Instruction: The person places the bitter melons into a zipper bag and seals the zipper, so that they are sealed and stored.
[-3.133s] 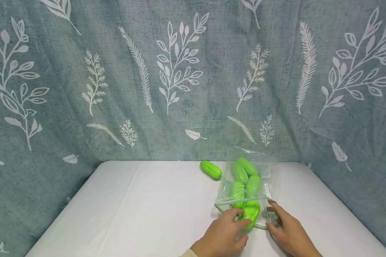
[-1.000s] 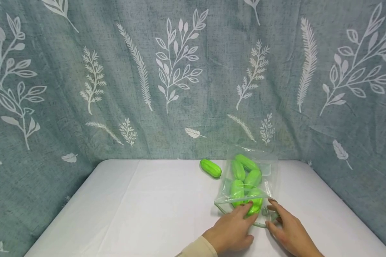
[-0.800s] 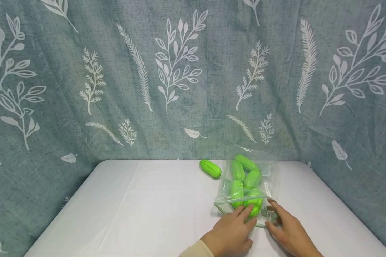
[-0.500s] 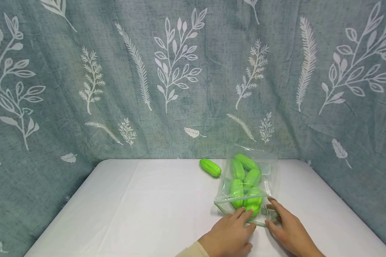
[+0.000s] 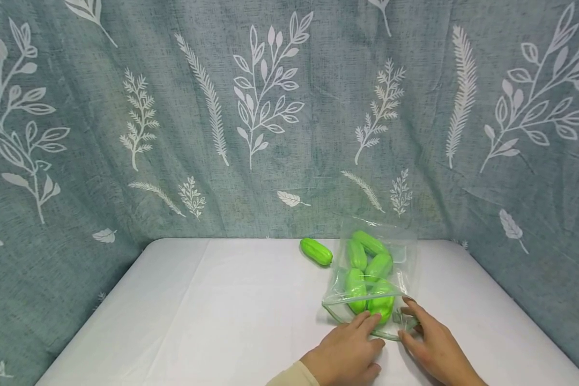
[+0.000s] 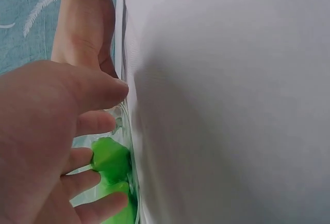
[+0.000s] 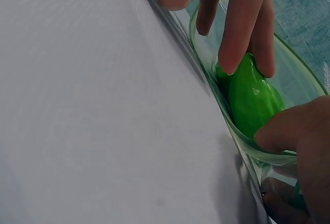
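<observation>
A clear zip bag (image 5: 335,292) lies on the table with its mouth towards me, holding several green cucumbers (image 5: 357,284). Just inside the mouth sits a glossy, lobed green pepper (image 5: 382,305), also visible in the right wrist view as a green pepper (image 7: 252,98). My left hand (image 5: 346,351) reaches to the mouth, its extended fingertips touching the pepper's near end; the left wrist view shows this left hand (image 6: 36,131) with fingers spread. My right hand (image 5: 436,343) grips the bag's right edge between thumb and fingers, spreading the mouth.
One loose green cucumber (image 5: 316,252) lies at the table's back edge, left of the bag. The white-clothed table (image 5: 222,311) spreads to the left. A blue-green leaf-patterned curtain (image 5: 270,118) closes off the back and sides.
The left hand has pushed the green pepper deeper into the bag, then drawn back slightly towards me. Cucumbers inside have shifted a little. The right hand keeps its grip on the bag's edge.
</observation>
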A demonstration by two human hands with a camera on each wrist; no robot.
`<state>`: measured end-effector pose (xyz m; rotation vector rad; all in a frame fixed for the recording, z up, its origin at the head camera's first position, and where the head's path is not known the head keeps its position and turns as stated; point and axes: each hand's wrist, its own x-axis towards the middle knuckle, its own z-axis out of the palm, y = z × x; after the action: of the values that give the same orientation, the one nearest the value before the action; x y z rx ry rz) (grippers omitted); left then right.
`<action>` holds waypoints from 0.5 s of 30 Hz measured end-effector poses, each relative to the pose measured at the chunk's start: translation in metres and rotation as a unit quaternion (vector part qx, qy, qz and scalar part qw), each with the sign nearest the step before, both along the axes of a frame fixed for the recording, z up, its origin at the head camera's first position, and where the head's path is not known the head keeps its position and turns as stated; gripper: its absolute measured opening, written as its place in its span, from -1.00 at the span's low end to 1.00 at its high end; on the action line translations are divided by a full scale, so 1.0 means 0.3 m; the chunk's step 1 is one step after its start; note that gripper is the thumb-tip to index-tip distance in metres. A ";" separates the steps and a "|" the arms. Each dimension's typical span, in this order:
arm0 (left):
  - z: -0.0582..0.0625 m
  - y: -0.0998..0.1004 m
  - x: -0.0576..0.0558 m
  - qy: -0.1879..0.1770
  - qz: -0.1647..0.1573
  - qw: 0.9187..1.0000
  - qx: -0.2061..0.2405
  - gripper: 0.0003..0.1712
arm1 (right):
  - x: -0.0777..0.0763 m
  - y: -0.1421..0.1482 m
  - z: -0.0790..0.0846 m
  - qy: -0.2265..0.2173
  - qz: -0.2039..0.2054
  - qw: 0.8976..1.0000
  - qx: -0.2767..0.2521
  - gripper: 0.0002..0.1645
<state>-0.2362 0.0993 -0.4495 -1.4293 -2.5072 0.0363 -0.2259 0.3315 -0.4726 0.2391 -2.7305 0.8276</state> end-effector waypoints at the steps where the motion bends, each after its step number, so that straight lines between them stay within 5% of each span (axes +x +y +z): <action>1: -0.001 0.001 -0.001 -0.003 0.000 1.000 0.001 -0.63 | 0.000 0.000 0.000 0.001 0.001 1.000 0.000 -0.13; 15: -0.007 0.032 -0.025 0.008 0.004 1.000 0.010 -0.66 | 0.002 0.000 -0.002 0.022 0.004 1.000 0.001 -0.14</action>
<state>-0.2436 0.1087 -0.4518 -1.4047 -2.4941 0.0229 -0.2254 0.3314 -0.4731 0.2659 -2.6914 0.8128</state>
